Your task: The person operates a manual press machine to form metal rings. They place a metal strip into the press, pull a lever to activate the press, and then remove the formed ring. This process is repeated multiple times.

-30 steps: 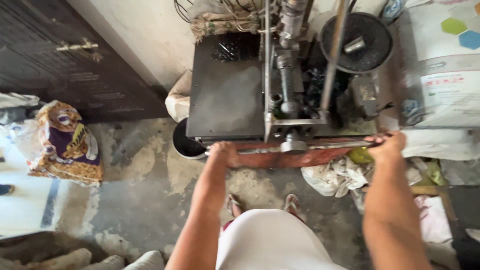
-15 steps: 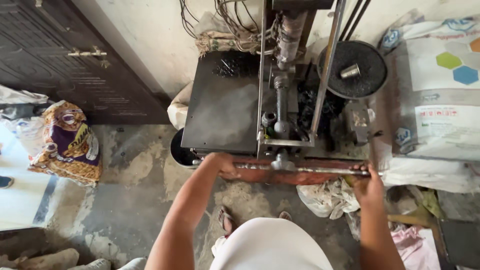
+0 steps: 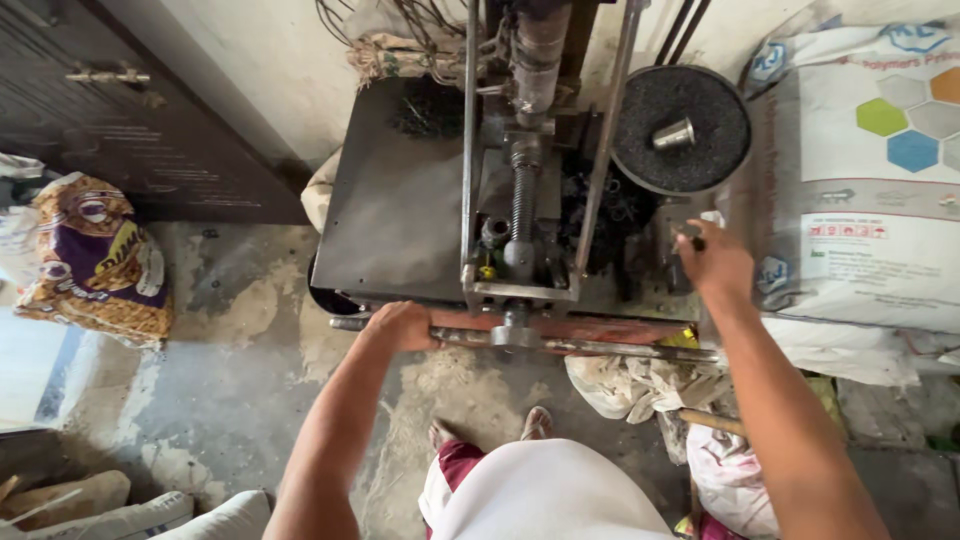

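Seen from above, a person stands at a dark metal press machine [image 3: 520, 200]. The left hand [image 3: 400, 326] has its fingers clenched around the horizontal bar [image 3: 600, 345] along the machine's near edge. The right hand [image 3: 715, 262] pinches a small dark piece [image 3: 692, 238] just below the round tray of black granules [image 3: 682, 128], at the machine's right.

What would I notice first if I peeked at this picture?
Probably the dark metal press machine in the middle, with its tall threaded screw between two upright rods. The left hand grips the long handle bar along its front, while the right hand reaches beside a round pan of black granules holding a small metal cup.
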